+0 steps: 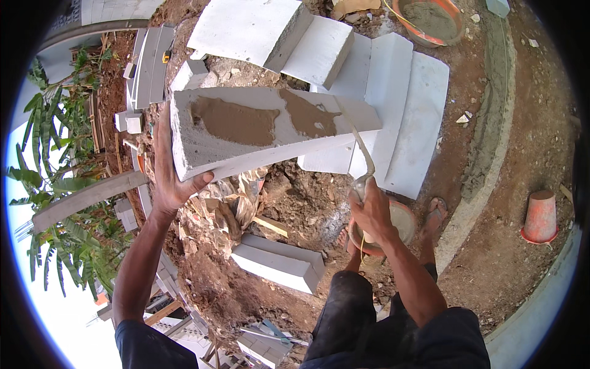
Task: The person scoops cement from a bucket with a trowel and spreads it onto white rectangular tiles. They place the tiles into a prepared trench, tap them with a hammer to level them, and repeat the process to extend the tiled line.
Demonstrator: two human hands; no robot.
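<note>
While the left hand (pixel 169 178) clasped the end of the long white mortar-smeared concrete block (pixel 264 126) at nine o'clock, the right hand (pixel 370 212) gripped a steel trowel (pixel 359 144) above an orange bowl (pixel 402 222); another orange basin (pixel 458 21) at one o'clock held grey mortar.

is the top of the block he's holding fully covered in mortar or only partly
Only partly. The white block, steadied by the left hand, shows two brown mortar patches with bare white between; the right hand works a trowel there.

Dirt ground (pixel 295 203) bears white blocks (pixel 278 263).
</note>
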